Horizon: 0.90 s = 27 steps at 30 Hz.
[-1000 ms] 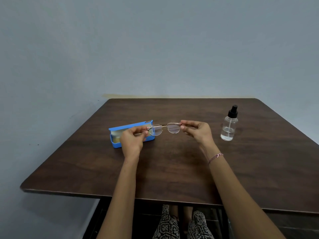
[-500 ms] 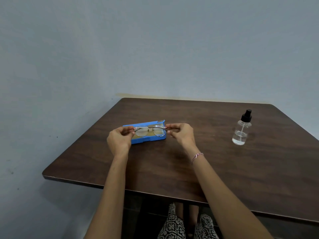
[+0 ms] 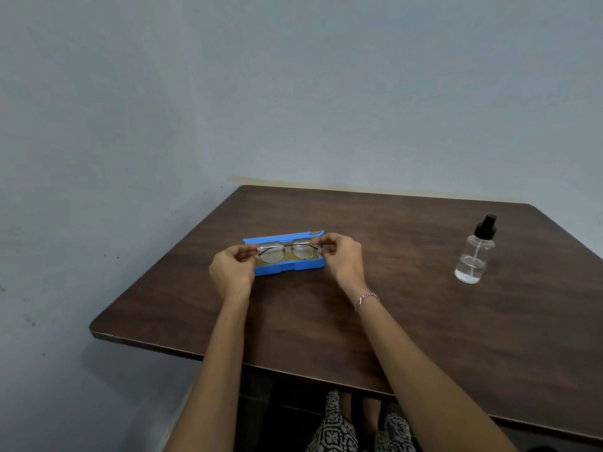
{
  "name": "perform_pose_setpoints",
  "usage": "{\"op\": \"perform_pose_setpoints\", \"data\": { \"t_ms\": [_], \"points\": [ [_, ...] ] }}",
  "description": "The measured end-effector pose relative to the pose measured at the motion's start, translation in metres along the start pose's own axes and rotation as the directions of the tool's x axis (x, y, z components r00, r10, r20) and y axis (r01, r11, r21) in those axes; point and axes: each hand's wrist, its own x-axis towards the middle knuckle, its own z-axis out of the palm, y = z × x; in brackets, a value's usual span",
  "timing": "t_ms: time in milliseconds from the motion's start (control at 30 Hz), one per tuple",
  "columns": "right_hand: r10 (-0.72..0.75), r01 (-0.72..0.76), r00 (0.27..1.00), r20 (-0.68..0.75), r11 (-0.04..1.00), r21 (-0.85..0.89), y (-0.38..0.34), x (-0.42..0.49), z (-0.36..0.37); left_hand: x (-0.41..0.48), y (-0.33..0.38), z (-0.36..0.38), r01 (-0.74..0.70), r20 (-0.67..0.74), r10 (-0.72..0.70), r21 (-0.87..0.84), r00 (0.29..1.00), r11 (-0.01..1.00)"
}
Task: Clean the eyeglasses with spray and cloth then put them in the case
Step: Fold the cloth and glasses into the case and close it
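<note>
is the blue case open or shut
Open: the blue case shows its tan inside behind the eyeglasses, which both hands hold over it.

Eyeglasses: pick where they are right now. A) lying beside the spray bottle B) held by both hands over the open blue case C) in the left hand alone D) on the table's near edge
B: the left hand and right hand each pinch an end of the eyeglasses over the open blue case, far from the spray bottle.

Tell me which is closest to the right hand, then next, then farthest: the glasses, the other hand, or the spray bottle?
From the right hand:
1. Eyeglasses: pinched in its fingers, over the open blue case.
2. Left hand: holding the far end of the glasses, on the left.
3. Spray bottle: standing alone, well off to the right on the table.
</note>
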Motion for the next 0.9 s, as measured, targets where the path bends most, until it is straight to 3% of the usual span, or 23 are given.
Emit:
{"op": "perform_pose_setpoints", "data": {
  "t_ms": [300, 533, 700, 900],
  "points": [
    [-0.108, 0.104, 0.992, -0.061, 0.992, -0.073, -0.001, -0.007, 0.003, -0.001, -0.01, 0.007, -0.071, -0.06, 0.075, 0.067, 0.995, 0.995],
    [-0.179, 0.173, 0.984, -0.018, 0.969, -0.175, 0.0, -0.006, 0.008, -0.002, -0.011, 0.007, -0.123, -0.109, 0.145, 0.193, 0.983, 0.974],
    [-0.23, 0.225, 0.973, 0.029, 0.906, -0.358, 0.001, -0.007, 0.007, -0.001, -0.014, 0.009, -0.212, -0.077, 0.254, 0.354, 0.964, 0.911],
    [-0.276, 0.288, 0.957, 0.088, 0.869, -0.403, -0.001, -0.011, 0.001, -0.005, -0.014, 0.009, -0.337, -0.009, 0.391, 0.49, 0.92, 0.804]
  ]
}}
